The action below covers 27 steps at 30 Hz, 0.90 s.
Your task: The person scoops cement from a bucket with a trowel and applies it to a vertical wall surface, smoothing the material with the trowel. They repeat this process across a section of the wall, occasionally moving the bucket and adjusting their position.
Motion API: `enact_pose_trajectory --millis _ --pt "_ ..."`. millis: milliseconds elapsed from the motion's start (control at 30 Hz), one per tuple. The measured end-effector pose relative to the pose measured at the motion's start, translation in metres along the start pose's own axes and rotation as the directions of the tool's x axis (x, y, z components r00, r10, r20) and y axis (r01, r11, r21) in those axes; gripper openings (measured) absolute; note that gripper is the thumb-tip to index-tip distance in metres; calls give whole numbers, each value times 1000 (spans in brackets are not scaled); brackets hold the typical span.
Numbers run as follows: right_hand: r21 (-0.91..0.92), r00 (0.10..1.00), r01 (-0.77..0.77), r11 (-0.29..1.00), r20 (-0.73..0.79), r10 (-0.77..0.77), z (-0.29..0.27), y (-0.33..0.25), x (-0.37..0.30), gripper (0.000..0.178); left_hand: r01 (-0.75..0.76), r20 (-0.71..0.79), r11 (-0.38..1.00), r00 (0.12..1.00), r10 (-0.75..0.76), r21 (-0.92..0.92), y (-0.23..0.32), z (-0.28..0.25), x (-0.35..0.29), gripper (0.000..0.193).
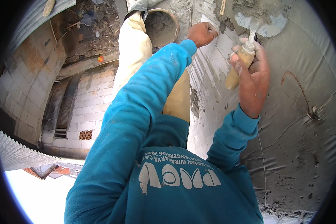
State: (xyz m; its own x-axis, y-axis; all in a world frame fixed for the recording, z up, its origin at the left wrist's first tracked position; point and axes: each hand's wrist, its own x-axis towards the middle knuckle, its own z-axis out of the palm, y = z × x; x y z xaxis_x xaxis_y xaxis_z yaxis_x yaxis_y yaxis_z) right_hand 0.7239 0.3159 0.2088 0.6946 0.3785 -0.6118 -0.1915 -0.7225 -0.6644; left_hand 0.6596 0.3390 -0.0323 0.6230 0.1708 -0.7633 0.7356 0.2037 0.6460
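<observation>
My right hand (253, 76) is wrapped round the worn wooden handle of a trowel (240, 63). The trowel's wide metal blade, smeared with grey mortar, points away from me beside a patch of wet mortar (263, 8). My left hand (203, 34) is closed, its fingers curled together over the pale, mortar-streaked surface (209, 71). Whatever those fingers may hold is hidden. Just left of that hand stands a round bucket (178, 28) with grey mortar inside, close to my leg in cream trousers (132, 52).
Smooth grey plaster (295, 149) spreads along the right, with a thin string (263, 168) across it and a bent wire or twig (306, 99) sticking out. To the left, far below, are a block wall (89, 108), rubble (97, 22) and a corrugated sheet (16, 149).
</observation>
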Motion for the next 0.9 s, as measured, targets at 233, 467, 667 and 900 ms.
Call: enact_pose_trajectory --millis 233,467,667,900 --pt "-12 1000 3 1000 -19 -3 5 -2 2 39 -15 -47 1000 999 16 19 2 0 -2 33" --pt "-35 1000 -1 999 -11 0 7 -1 4 39 5 -243 1000 970 -1 16 -9 -20 -2 32" --pt "12 999 -29 1000 -29 29 9 1 3 37 1 -62 998 998 -6 -69 -2 -15 -13 33" --pt "-281 980 157 947 -70 -184 19 5 16 37 -58 -88 993 995 49 -100 -7 -1 -11 34"
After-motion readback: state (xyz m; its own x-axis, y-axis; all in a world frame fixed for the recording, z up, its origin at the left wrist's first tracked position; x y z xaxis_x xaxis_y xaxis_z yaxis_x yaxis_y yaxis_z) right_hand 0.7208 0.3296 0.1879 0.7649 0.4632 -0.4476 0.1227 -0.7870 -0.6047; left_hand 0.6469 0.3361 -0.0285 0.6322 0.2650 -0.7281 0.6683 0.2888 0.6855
